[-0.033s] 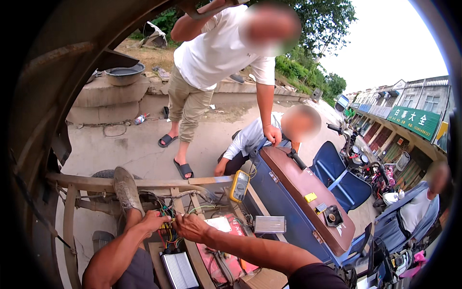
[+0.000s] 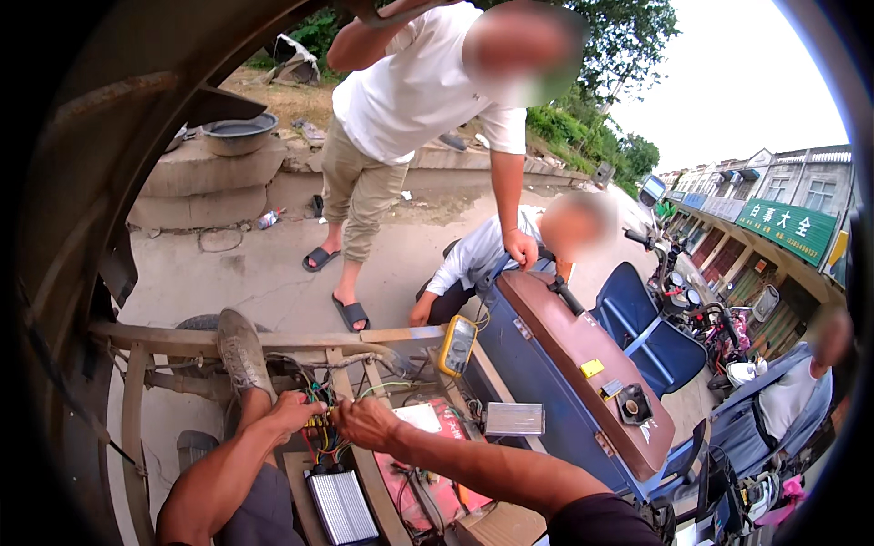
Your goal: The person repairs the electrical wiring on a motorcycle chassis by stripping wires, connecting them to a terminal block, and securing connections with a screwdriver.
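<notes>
My left hand (image 2: 297, 409) pinches small wiring parts at a cluster of coloured wires (image 2: 323, 435) inside the vehicle frame (image 2: 164, 338). Just right of it, my right hand (image 2: 362, 420) has its fingers closed on the same bundle, by a yellow connector; exactly what each fingertip holds is partly hidden. Below them lies a silver finned box (image 2: 342, 505), wired to the bundle. To the right are a red panel (image 2: 423, 500), a white plate (image 2: 417, 416), a second silver box (image 2: 512, 419) and a yellow multimeter (image 2: 457, 348). My shoe (image 2: 244, 355) rests near the frame rail.
A person in white (image 2: 419, 100) leans over a blue box (image 2: 537, 382) with a brown padded lid carrying small parts. Another person (image 2: 482, 255) crouches behind it; a third (image 2: 765, 400) sits right, near parked scooters (image 2: 701, 318). A dark metal body arches left; a basin (image 2: 238, 136) sits behind.
The surroundings sit slightly right in the picture compared with the earlier frame, as the view shifts a little. My hands stay at the wires with almost the same grip.
</notes>
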